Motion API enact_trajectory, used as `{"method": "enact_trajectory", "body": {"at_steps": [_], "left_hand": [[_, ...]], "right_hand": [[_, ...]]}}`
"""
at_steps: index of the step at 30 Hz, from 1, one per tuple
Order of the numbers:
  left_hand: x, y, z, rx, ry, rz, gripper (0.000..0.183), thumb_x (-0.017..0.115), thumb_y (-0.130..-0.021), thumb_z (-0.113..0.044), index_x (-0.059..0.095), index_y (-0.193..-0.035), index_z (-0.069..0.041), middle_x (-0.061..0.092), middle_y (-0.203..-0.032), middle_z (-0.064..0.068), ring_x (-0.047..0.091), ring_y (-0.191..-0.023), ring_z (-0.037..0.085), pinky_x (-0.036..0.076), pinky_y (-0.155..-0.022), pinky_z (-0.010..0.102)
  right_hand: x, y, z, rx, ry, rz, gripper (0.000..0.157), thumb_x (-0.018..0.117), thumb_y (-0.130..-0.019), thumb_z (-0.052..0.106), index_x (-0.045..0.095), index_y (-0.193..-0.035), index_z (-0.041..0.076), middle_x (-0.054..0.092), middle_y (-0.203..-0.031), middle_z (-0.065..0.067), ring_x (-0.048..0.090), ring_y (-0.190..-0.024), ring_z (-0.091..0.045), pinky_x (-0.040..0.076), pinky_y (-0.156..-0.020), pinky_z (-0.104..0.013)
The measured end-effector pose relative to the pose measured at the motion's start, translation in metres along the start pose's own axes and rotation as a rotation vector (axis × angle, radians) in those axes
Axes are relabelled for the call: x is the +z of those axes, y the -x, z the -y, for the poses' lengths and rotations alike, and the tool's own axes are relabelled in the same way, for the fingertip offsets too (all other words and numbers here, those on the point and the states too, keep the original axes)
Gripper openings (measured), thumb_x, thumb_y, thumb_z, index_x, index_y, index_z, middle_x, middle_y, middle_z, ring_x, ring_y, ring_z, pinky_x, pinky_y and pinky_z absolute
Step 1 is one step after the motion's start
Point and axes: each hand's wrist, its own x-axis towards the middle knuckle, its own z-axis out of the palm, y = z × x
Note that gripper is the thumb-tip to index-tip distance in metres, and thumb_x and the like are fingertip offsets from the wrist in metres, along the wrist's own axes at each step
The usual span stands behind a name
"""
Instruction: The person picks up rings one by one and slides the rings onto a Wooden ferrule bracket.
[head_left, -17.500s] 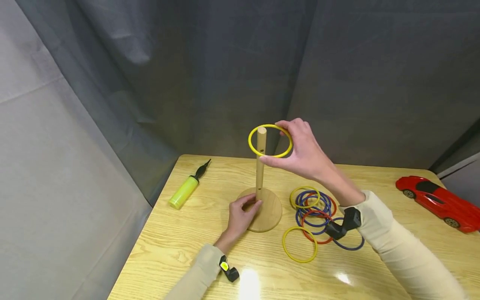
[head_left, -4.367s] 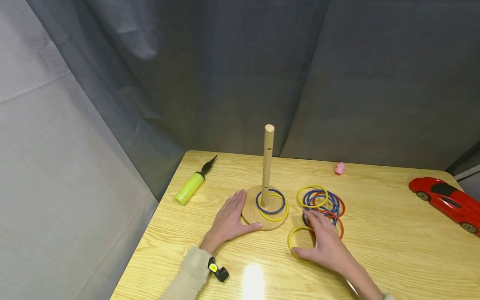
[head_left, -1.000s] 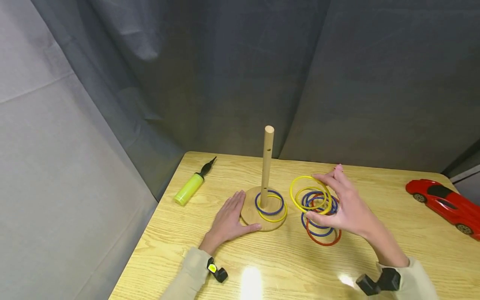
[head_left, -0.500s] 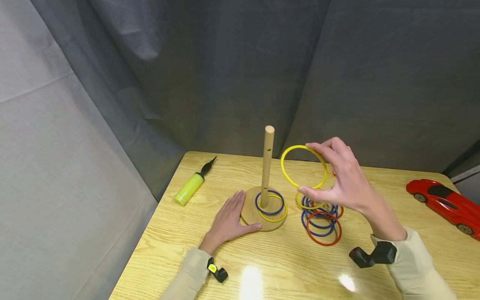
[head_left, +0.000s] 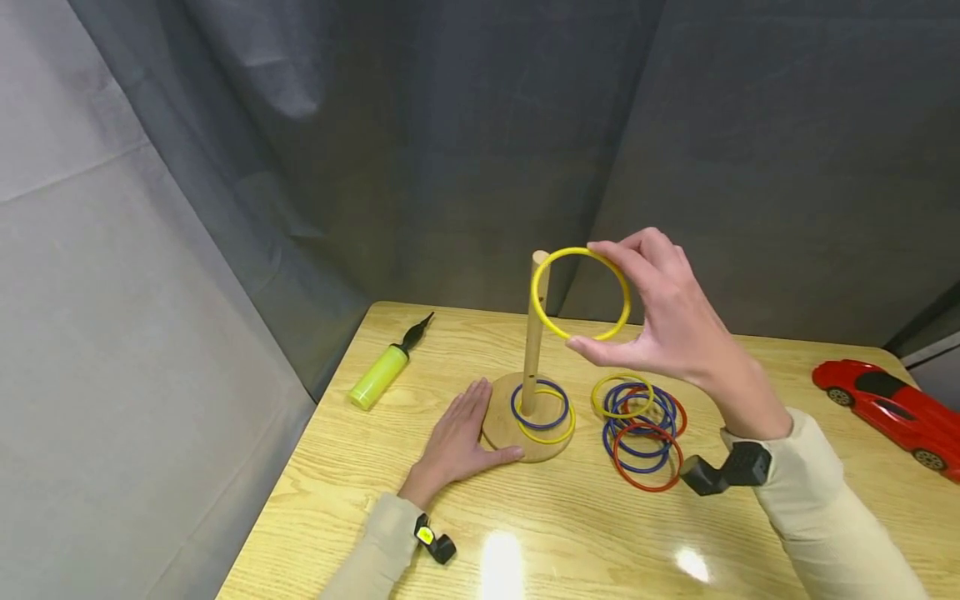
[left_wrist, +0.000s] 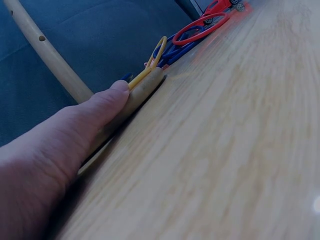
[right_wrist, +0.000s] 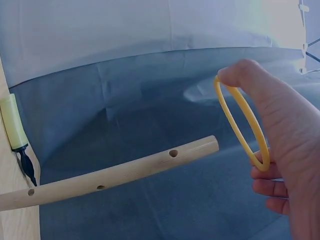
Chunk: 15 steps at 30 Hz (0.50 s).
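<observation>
Your right hand point(head_left: 667, 312) pinches a yellow ring point(head_left: 534, 289) near the top of the wooden post point(head_left: 533, 346), apart from it. Your left hand point(head_left: 456, 448), fingers straight, touches the round base point(head_left: 501, 429).

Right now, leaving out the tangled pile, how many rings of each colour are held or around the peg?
Yellow: 2 (held yellow ring, peg's yellow ring)
Blue: 1 (peg's blue ring)
Total: 3
</observation>
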Motion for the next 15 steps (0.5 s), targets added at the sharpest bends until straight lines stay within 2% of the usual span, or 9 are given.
{"method": "enact_trajectory", "body": {"at_steps": [3, 7, 15], "left_hand": [[0.000, -0.001, 0.000, 0.003, -0.002, -0.008, 0.128, 0.050, -0.081, -0.094, 0.014, -0.168, -0.006, 0.014, -0.175, 0.009, 0.010, -0.162, 0.022, 0.016, -0.131, 0.043], [0.002, -0.002, 0.000, 0.006, 0.000, -0.011, 0.129, 0.050, -0.081, -0.094, 0.015, -0.168, -0.006, 0.014, -0.175, 0.009, 0.011, -0.162, 0.023, 0.016, -0.131, 0.043], [0.004, -0.001, 0.001, -0.004, -0.009, 0.008, 0.129, 0.046, -0.080, -0.096, 0.012, -0.169, -0.009, 0.011, -0.176, 0.006, 0.006, -0.162, 0.018, 0.014, -0.132, 0.040]], "right_hand": [[0.006, -0.009, -0.005, -0.011, 0.030, -0.004, 0.094, 0.074, -0.072, 0.073, 0.066, -0.134, 0.002, 0.055, -0.102, -0.015, 0.049, -0.094, -0.031, 0.036, -0.083, -0.052], [0.014, -0.017, -0.013, 0.000, 0.046, 0.013, 0.090, 0.081, -0.068, 0.062, 0.066, -0.133, 0.002, 0.054, -0.100, -0.014, 0.050, -0.092, -0.030, 0.037, -0.081, -0.050], [0.026, -0.015, -0.026, 0.043, 0.045, 0.110, 0.088, 0.090, -0.064, 0.053, 0.067, -0.131, 0.002, 0.054, -0.098, -0.010, 0.048, -0.090, -0.025, 0.035, -0.079, -0.043]]}}
